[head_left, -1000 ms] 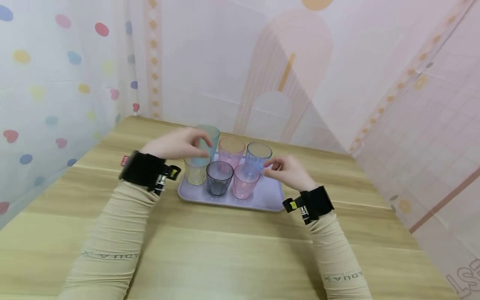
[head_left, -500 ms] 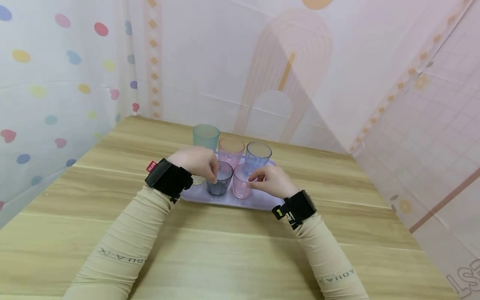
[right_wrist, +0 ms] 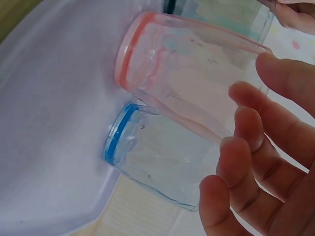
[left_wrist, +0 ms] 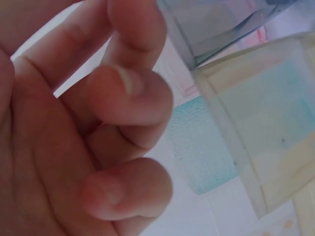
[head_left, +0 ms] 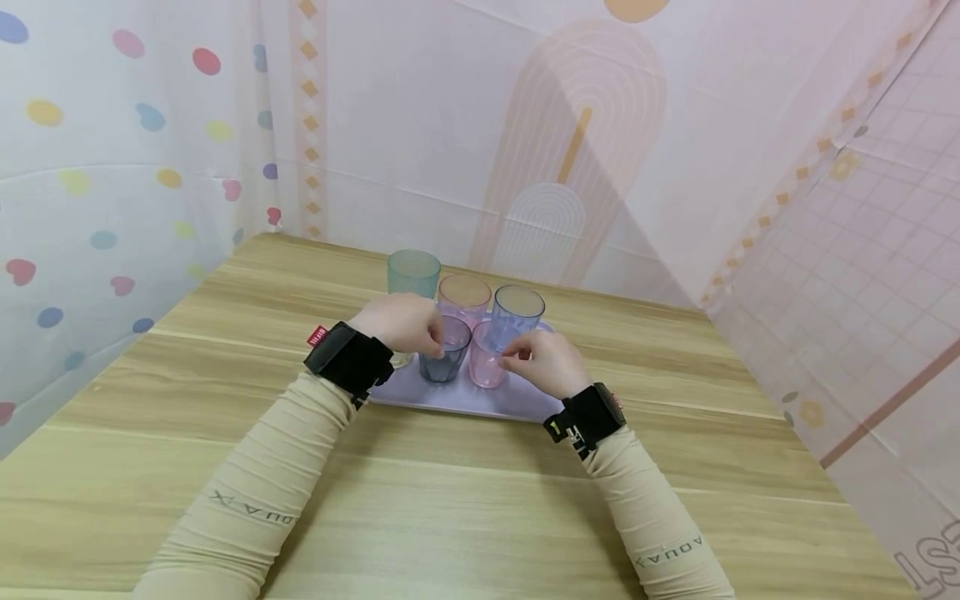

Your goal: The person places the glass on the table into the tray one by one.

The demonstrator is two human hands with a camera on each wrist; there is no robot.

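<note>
Both hands curled at cups; left hand point(head_left: 401, 323), right hand point(head_left: 546, 363)

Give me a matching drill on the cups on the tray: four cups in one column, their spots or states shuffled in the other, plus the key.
Things:
1. green cup
2. grey cup
3. front pink cup
4. blue cup

Places or states:
A. back row, right end of the tray
B. front row, at the fingertips of the right hand
C. back row, left end, with no hand on it
D. front row, rim under the fingers of the left hand

Pairs: 1-C, 2-D, 3-B, 4-A
</note>
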